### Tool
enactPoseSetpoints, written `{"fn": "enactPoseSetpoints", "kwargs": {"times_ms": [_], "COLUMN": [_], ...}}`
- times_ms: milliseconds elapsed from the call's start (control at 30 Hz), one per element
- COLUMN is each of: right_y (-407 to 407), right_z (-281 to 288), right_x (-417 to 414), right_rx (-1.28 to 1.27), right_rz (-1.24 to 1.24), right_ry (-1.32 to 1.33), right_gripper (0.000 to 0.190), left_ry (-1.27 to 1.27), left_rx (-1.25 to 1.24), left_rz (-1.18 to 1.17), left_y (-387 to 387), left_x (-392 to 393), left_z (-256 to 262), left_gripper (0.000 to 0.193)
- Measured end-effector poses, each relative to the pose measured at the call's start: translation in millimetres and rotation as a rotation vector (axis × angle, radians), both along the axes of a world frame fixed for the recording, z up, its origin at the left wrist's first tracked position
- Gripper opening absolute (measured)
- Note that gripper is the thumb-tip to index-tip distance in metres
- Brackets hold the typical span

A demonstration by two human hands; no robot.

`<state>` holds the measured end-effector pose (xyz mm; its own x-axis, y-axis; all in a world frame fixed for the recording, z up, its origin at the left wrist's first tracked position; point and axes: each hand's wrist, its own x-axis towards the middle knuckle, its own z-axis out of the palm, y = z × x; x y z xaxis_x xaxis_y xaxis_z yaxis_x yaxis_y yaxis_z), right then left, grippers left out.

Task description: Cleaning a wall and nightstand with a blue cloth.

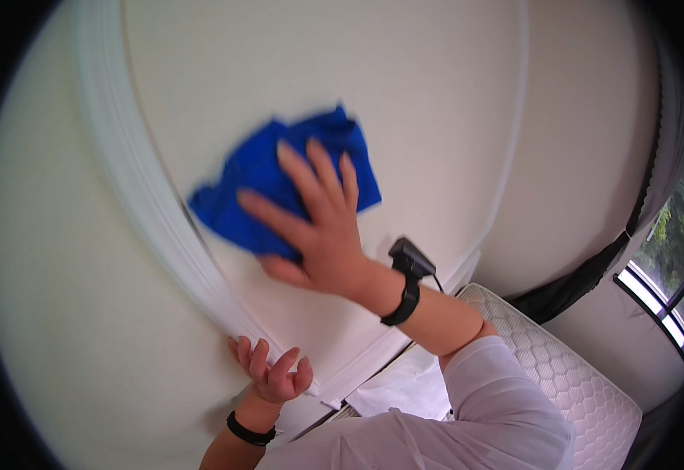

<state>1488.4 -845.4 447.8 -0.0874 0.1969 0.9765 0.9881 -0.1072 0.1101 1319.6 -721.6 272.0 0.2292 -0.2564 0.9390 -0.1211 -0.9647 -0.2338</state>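
With fingers spread, my right hand (327, 235) presses a bright blue cloth (260, 176) flat against a cream wall panel (424, 147). The cloth's edges are creased, and one corner reaches left to the white moulding (142, 205). A black strap with a small black device (412, 258) is around my right wrist. Lower down, my left hand (274, 373) is beside the moulding's lower end, palm turned up and fingers curled apart. It holds nothing; whether its back touches the wall cannot be told. A black band (251, 432) circles that wrist.
A quilted mattress (553, 352) lies low on the right, with a white cloth (406, 385) nearer the wall's foot. Beyond it are a dark curtain (577, 285) and a window (668, 247) with dark bars. White skirting (359, 364) runs along the wall's base.
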Motion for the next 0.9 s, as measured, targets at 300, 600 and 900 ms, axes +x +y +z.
{"fn": "enactPoseSetpoints", "kwargs": {"times_ms": [300,600,900], "right_y": [-26,-19,-16], "right_z": [-226,-53,-204], "right_x": [-25,25,-16], "right_rx": [-0.319,0.072,-0.165], "right_rz": [-0.005,-0.018,-0.034], "right_ry": [0.111,0.135,0.187], "right_gripper": [0.045,0.062,0.056], "left_ry": [0.016,0.04,0.007], "left_rx": [-0.035,0.036,-0.025], "left_rz": [-0.036,0.018,0.032], "left_y": [1,-2,-5], "left_x": [-8,-7,-11], "left_z": [-5,8,4], "left_gripper": [0.025,0.022,0.014]}}
